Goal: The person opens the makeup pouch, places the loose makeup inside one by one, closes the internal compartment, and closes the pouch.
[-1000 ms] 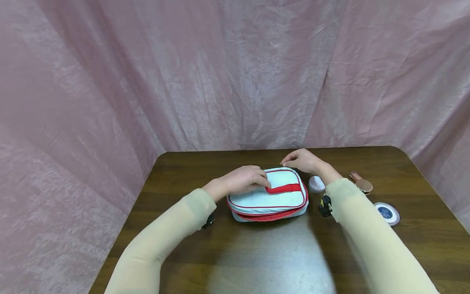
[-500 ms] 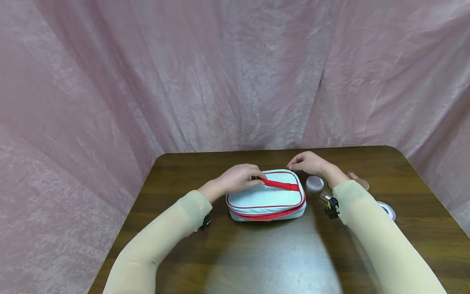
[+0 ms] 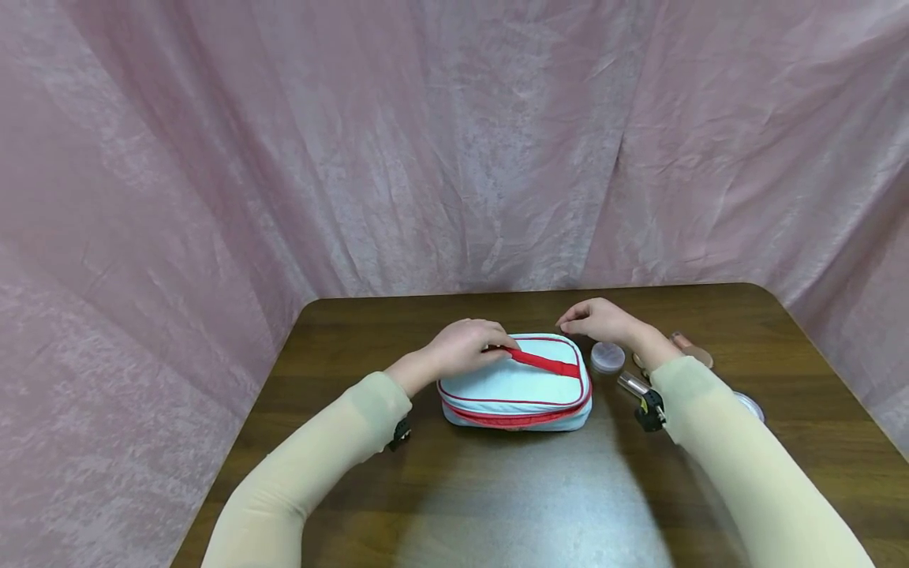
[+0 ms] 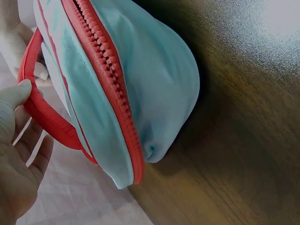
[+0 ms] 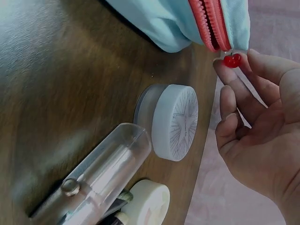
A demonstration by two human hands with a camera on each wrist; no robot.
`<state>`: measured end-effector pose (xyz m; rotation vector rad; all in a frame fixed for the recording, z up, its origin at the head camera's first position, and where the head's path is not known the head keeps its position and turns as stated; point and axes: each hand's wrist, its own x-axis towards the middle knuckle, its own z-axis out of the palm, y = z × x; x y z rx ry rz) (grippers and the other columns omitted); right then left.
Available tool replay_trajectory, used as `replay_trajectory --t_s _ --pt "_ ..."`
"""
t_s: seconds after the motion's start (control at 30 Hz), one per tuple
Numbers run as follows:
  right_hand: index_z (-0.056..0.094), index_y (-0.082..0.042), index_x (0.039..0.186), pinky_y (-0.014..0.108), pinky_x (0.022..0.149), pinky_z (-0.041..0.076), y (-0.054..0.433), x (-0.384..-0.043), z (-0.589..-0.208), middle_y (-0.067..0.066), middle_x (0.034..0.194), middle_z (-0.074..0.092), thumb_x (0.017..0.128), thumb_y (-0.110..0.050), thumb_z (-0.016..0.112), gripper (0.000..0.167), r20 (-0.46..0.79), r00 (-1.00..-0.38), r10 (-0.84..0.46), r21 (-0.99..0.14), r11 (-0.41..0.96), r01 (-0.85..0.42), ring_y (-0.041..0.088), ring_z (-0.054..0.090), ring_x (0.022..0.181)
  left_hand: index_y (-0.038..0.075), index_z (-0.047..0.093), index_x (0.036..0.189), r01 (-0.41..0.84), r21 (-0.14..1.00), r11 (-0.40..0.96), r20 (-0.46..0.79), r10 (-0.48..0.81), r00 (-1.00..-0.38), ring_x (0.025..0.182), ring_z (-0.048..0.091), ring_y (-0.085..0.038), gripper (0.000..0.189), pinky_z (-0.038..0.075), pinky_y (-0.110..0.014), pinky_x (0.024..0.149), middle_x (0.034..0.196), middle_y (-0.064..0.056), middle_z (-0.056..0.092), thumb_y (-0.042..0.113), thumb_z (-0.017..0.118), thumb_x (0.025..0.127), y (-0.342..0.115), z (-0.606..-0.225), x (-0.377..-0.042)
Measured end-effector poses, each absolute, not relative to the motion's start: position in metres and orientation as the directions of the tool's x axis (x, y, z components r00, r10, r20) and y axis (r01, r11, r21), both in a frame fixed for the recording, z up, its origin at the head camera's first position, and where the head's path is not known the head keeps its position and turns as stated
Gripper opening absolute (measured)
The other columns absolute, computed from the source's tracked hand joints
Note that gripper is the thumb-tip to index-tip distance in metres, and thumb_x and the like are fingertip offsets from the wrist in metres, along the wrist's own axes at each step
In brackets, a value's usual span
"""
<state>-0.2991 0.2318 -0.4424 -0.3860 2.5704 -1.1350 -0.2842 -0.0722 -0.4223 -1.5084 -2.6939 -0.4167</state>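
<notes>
A pale blue bag point(image 3: 521, 386) sits on the table point(image 3: 369, 489), its red handle point(image 3: 547, 363) held by the left hand point(image 3: 465, 347) between thumb and fingers, while the right hand point(image 3: 601, 321) pinches the red charm point(image 5: 232, 60) at the end of the zip point(image 4: 112, 89). The bag looks light and soft, likely to sag or slide; the handle seems a sure hold, the small, smooth charm one for fingertips.

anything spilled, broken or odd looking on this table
Nothing looks spilled or broken. The zip on the pouch gapes near the right hand, which pinches the red bead at the zip, so that seems deliberate.
</notes>
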Motion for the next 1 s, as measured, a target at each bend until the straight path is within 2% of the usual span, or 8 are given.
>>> replay_trajectory --t_s 0.17,0.3,0.43,0.6,0.67,0.8,1.0 --pt "0.07 -0.001 0.123 0.052 0.099 0.048 0.234 -0.291 -0.441 0.014 0.121 0.07 0.103 -0.024 0.062 0.032 -0.106 -0.925 -0.366 -0.715 0.674 -0.185 0.032 0.061 0.116 0.029 0.077 0.119 0.784 0.247 0.569 0.136 0.781 -0.61 0.101 0.064 -0.004 0.021 0.051 -0.027 0.085 0.112 0.014 0.071 0.025 0.068 0.1 -0.072 -0.423 -0.281" --pt "0.074 -0.006 0.12 0.051 0.095 0.049 0.238 -0.285 -0.438 0.011 0.118 0.071 0.102 -0.023 0.063 0.027 -0.022 -0.938 -0.345 -0.664 0.707 -0.244 0.03 0.062 0.112 0.028 0.075 0.124 0.754 0.268 0.599 0.121 0.756 -0.643 0.099 0.064 -0.005 0.024 0.05 -0.027 0.083 0.115 0.013 0.07 0.028 0.067 0.101 -0.073 -0.423 -0.279" --pt "0.075 -0.009 0.118 0.049 0.091 0.05 0.245 -0.276 -0.434 0.008 0.113 0.073 0.101 -0.02 0.064 0.023 0.07 -0.941 -0.33 -0.614 0.73 -0.301 0.029 0.065 0.106 0.026 0.071 0.132 0.736 0.308 0.603 0.114 0.745 -0.658 0.108 0.063 -0.009 0.032 0.049 -0.031 0.091 0.122 0.011 0.068 0.032 0.066 0.102 -0.078 -0.419 -0.279" --pt "0.075 -0.011 0.119 0.052 0.095 0.046 0.254 -0.259 -0.427 0.008 0.117 0.073 0.1 -0.019 0.065 0.023 0.166 -0.927 -0.335 -0.513 0.774 -0.371 0.032 0.058 0.116 0.029 0.063 0.142 0.712 0.359 0.603 0.144 0.718 -0.681 0.124 0.055 -0.013 0.04 0.046 -0.036 0.103 0.133 0.007 0.062 0.033 0.066 0.102 -0.1 -0.409 -0.281" --pt "0.075 -0.013 0.119 0.053 0.097 0.044 0.259 -0.251 -0.424 0.007 0.119 0.073 0.099 -0.018 0.066 0.023 0.213 -0.915 -0.343 -0.453 0.795 -0.404 0.032 0.054 0.12 0.031 0.061 0.144 0.698 0.376 0.609 0.159 0.7 -0.696 0.127 0.052 -0.014 0.042 0.046 -0.037 0.103 0.137 0.007 0.059 0.032 0.066 0.102 -0.113 -0.406 -0.282" --pt "0.076 -0.014 0.118 0.054 0.098 0.041 0.267 -0.236 -0.419 0.006 0.118 0.073 0.096 -0.015 0.07 0.023 0.324 -0.863 -0.388 -0.342 0.803 -0.489 0.034 0.055 0.118 0.032 0.058 0.146 0.683 0.389 0.619 0.188 0.672 -0.716 0.13 0.049 -0.015 0.044 0.045 -0.04 0.104 0.14 0.007 0.057 0.033 0.066 0.102 -0.141 -0.404 -0.282" --pt "0.076 -0.016 0.118 0.056 0.095 0.041 0.274 -0.222 -0.417 0.004 0.118 0.073 0.088 -0.012 0.078 0.03 0.424 -0.776 -0.467 -0.214 0.781 -0.587 0.034 0.056 0.118 0.026 0.059 0.145 0.71 0.32 0.628 0.233 0.674 -0.701 0.133 0.049 -0.019 0.046 0.043 -0.043 0.108 0.141 0.004 0.057 0.026 0.068 0.101 -0.177 -0.402 -0.28"
